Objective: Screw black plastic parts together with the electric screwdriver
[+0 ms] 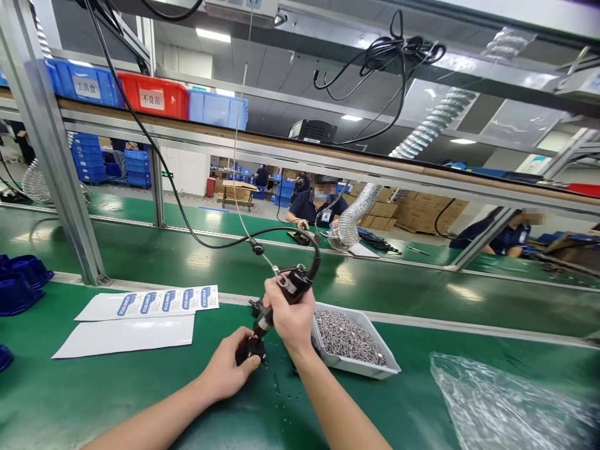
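Observation:
My right hand (289, 317) is wrapped round a black electric screwdriver (294, 283) that hangs on a thin cord and a black cable. The tool points down and to the left onto a small black part (248, 350) on the green bench. My left hand (228, 371) is closed on that part and steadies it on the mat. Just right of my right wrist stands a white tray (370, 369) filled with several small metal screws.
White label sheets (140, 319) lie at the left, beyond them dark blue moulded trays (21, 281). A crumpled clear plastic bag (506, 406) lies at the lower right. A metal frame post (56, 162) rises at the left. Other workers sit across the green conveyor.

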Available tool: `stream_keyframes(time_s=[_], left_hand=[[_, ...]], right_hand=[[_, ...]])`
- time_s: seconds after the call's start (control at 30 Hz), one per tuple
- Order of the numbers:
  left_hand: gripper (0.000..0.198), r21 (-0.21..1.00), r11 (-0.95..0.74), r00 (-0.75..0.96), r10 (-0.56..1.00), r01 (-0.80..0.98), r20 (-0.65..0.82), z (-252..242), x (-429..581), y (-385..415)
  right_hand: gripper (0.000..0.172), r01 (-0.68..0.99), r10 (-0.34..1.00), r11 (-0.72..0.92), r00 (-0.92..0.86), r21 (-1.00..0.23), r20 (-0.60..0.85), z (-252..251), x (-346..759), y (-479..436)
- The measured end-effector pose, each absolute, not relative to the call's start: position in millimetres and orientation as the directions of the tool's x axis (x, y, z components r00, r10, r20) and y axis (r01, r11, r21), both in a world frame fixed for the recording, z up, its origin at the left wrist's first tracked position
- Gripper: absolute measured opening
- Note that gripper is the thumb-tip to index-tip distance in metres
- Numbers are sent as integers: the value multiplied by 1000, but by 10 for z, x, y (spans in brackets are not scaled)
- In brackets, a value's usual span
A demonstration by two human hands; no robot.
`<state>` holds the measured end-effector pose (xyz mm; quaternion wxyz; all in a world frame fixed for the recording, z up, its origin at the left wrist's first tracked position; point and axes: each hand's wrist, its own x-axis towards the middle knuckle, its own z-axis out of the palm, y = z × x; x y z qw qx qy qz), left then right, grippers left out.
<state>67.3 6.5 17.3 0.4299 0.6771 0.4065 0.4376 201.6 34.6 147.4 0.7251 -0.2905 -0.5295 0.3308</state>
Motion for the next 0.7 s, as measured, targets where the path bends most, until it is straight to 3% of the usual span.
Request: stream_keyframes(time_s=[0.1, 0.27, 0.4, 0.5, 0.57, 0.63, 0.7], left_hand=[[25, 912, -322, 218, 938, 253, 270, 182, 528, 108], [26, 906, -353, 206, 929, 236, 308, 177, 365, 172], [26, 898, -374, 226, 919, 232, 324, 164, 373, 181], [26, 898, -385, 225, 914, 215, 338, 135, 385, 190], [26, 899, -387, 216, 914, 205, 345, 117, 387, 197], [25, 899, -392, 212, 912, 196, 352, 111, 388, 201], [25, 898, -400, 219, 907, 184, 360, 117, 390, 202]], right_hand=[[42, -120, 803, 589, 195, -799, 563, 1534, 2207, 381], [47, 36, 949, 303, -98, -952, 299, 1272, 2373, 631], [46, 181, 948, 302, -155, -936, 276, 979, 2326, 804], [55, 437, 883, 443, -61, -783, 465, 981, 2298, 760], [39, 668, 801, 504, -126, -547, 585, 1075, 2286, 649], [13, 764, 816, 519, -309, -384, 488, 1188, 2265, 511], [12, 785, 850, 524, -460, -329, 257, 1273, 2228, 389]])
